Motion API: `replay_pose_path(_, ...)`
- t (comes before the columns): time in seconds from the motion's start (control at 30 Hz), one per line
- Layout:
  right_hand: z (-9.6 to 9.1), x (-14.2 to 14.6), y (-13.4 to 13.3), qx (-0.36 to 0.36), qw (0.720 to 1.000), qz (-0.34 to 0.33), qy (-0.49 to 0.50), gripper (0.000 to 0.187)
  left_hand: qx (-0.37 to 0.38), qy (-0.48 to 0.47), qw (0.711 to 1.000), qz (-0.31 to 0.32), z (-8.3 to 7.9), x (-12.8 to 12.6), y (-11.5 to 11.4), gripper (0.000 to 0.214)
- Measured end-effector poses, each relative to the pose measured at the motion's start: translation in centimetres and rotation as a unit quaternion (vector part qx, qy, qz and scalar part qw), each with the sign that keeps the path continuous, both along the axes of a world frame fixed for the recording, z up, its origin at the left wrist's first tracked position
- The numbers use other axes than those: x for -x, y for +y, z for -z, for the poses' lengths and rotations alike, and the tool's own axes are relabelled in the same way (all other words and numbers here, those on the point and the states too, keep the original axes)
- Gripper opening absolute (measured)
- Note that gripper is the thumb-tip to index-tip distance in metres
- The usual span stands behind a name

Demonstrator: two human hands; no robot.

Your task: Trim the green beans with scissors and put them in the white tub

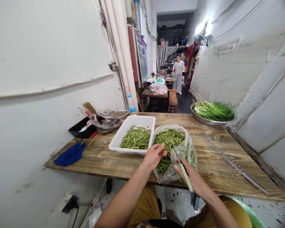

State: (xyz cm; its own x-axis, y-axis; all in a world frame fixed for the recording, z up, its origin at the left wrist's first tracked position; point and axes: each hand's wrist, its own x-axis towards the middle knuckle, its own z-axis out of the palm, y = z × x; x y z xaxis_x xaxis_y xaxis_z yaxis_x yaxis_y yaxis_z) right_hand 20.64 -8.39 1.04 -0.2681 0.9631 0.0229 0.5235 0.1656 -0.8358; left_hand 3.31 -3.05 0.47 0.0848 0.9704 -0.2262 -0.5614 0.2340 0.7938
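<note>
One long wooden desk (104,158) runs across the foreground, grain and knots showing, with the largest things on it set along its middle and right. A white rectangular tray (129,151) sits left of centre, its floor heaped with green pods (136,137). Just beside it, on the right, a clear plastic bag (193,152) slumps open at the mouth, with more of the same pods inside. A wide metal bowl (211,121) piled with long green stalks (215,110) rests at the far right edge. A thin transparent bag (108,122) with dark contents leans against a black open box (82,134) toward the far left, and a crumpled blue cloth (70,154) lies nearer the left end. The two hands come next in size, both over the plastic bag: the left hand (155,155) is curled with its fingertips close to the thumb, and whether a pod is pinched there I cannot tell; the right hand (195,177) is closed around the pale green handle of a slim cutting tool (186,178), its blade slanting up over the pods. A water bottle (132,108) with a blue cap stands upright behind the tray, and thin metal rods (237,167) lie in a loose bundle at right
</note>
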Motion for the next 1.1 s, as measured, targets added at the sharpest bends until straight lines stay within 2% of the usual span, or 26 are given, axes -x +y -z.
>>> replay_pose_path(0.13,-0.6,0.3,-0.8,-0.012,1.0,-0.007,-0.009,0.044,0.017,-0.073,0.997,-0.013,0.0,-1.0,-0.2,0.035)
replay_pose_path(0.4,-0.5,0.2,-0.8,-0.052,0.996,0.021,-0.07,0.057,0.007,-0.11,0.992,-0.058,-0.5,-2.3,-1.2,0.036)
replay_pose_path(0.57,-0.4,0.3,-0.8,-0.078,0.994,0.019,-0.071,0.049,0.015,-0.137,0.988,-0.065,-0.9,-2.5,-1.4,0.025)
replay_pose_path(0.73,-0.4,0.6,-1.0,-0.089,0.995,0.013,-0.05,0.042,0.073,-0.171,0.98,-0.077,-1.5,-3.1,-1.7,0.014)
replay_pose_path(0.83,0.0,0.8,-0.9,-0.076,0.996,0.011,-0.052,0.037,0.105,-0.157,0.978,-0.086,-1.1,-3.3,-1.8,0.013)
replay_pose_path(0.93,0.5,0.7,-0.4,-0.051,0.997,0.012,-0.063,0.038,0.09,-0.096,0.986,-0.102,-0.2,-2.1,-1.1,0.012)
replay_pose_path(1.0,0.8,0.3,-0.1,-0.027,0.997,0.007,-0.066,0.04,0.012,0.013,0.991,-0.136,0.2,0.1,0.0,0.011)
replay_pose_path(1.03,0.9,-0.1,0.0,-0.016,0.998,0.004,-0.058,0.04,-0.043,0.097,0.981,-0.164,0.2,1.5,0.7,0.011)
replay_pose_path(1.07,1.0,-0.5,0.0,-0.005,0.999,0.001,-0.046,0.04,-0.094,0.208,0.951,-0.207,0.1,2.9,1.5,0.01)
replay_pose_path(1.1,1.2,-0.9,0.0,0.001,1.0,0.003,-0.026,0.041,-0.133,0.333,0.899,-0.252,-0.2,4.1,2.2,0.012)
